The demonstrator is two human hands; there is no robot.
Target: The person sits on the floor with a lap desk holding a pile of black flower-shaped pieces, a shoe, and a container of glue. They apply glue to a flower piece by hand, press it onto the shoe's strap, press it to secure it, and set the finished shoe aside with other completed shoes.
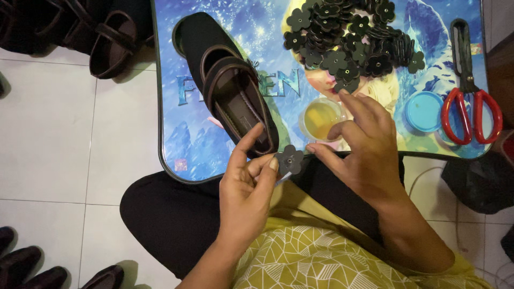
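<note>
My left hand (pixel 248 179) pinches a small black flower-shaped piece (pixel 289 159) between thumb and fingers, just off the near edge of a small blue picture-printed table (pixel 176 107). My right hand (pixel 360 144) hovers beside it with fingers spread, its index tip almost touching the flower. A dark brown strapped shoe (pixel 227 80) lies on the table just beyond my left hand. A small open pot of yellow glue (pixel 319 119) stands behind my right hand's fingers.
A heap of several black flower pieces (pixel 348 37) lies at the table's far side. A blue lid (pixel 423 111) and red-handled scissors (pixel 471 96) rest at the right. More dark shoes (pixel 101 37) sit on the white tiled floor, far left and near left.
</note>
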